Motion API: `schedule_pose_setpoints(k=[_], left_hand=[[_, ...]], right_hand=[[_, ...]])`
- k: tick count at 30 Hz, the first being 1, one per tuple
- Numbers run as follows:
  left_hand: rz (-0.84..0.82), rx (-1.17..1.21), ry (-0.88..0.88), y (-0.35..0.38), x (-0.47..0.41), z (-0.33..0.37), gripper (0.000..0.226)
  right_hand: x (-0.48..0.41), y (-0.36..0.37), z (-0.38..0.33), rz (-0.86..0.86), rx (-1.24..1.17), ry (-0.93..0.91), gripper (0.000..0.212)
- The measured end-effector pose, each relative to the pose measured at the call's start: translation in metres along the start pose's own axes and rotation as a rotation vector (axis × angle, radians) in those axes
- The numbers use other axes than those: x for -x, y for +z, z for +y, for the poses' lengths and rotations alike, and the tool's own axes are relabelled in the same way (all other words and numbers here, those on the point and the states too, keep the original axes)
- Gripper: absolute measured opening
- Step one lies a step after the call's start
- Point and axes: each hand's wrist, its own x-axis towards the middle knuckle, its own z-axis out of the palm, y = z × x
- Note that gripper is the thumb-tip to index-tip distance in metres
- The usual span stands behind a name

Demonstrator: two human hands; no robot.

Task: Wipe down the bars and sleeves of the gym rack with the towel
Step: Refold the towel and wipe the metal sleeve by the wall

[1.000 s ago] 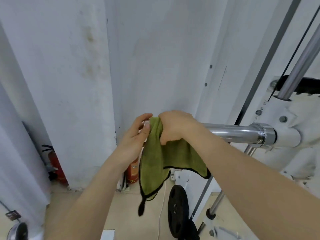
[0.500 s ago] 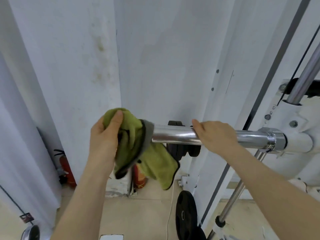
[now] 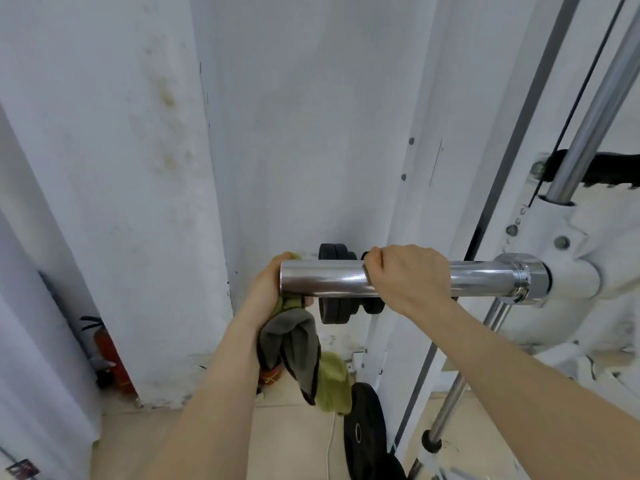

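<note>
left hand (image 3: 266, 296) is gripping the green-grey cloth towel (image 3: 294, 341) at the end of the shiny chrome bar sleeve (image 3: 325, 278), right hand (image 3: 408, 278) fingers (image 3: 373, 262) are curling round its middle.

Red fire extinguisher (image 3: 107, 351) beside wall (image 3: 138, 168); black weight plate (image 3: 363, 434) on floor (image 3: 294, 445).

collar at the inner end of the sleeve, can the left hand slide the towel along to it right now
Probably not yet: the right hand grips the sleeve between the left hand, holding the towel at the free end, and the collar, blocking the slide.
</note>
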Motion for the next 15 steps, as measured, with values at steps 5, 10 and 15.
schedule_pose_setpoints(k=[5,10,15], left_hand=[[0.188,-0.037,0.043,0.003,0.029,-0.012,0.026],[0.295,0.070,0.211,-0.015,0.075,-0.024,0.032],[0.029,-0.657,0.711,0.007,0.124,-0.004,0.040]], right_hand=[[-0.001,0.002,0.002,-0.021,-0.019,0.003,0.033],[0.004,-0.003,-0.001,0.102,-0.392,0.135,0.030],[0.076,-0.028,-0.027,-0.052,-1.209,-0.088,0.040]])
